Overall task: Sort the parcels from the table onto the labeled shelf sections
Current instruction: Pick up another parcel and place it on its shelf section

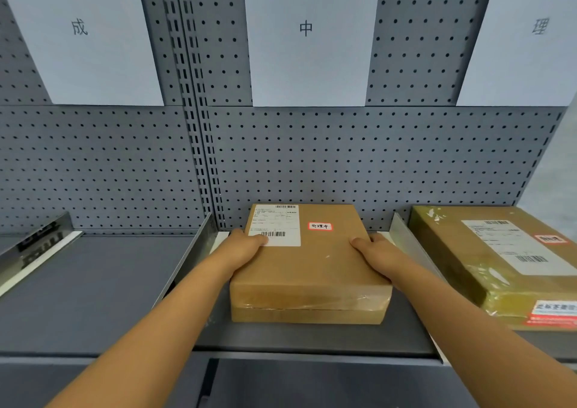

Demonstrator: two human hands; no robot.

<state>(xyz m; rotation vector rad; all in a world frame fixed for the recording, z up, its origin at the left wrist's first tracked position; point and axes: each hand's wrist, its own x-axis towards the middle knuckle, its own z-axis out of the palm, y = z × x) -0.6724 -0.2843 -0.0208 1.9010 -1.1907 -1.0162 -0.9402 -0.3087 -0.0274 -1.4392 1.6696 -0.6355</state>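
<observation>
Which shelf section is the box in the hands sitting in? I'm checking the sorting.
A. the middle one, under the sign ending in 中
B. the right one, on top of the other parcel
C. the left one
A: the box sits between the two dividers, below the middle sign, with a hand on each side.

Two brown parcels sit on the shelf: one (309,267) in the middle section, one (499,260) to its right. Three white paper signs hang on the pegboard above: left (81,36), middle (309,39), right (527,39). Two metal dividers (187,251) (412,245) split the shelf.
</observation>
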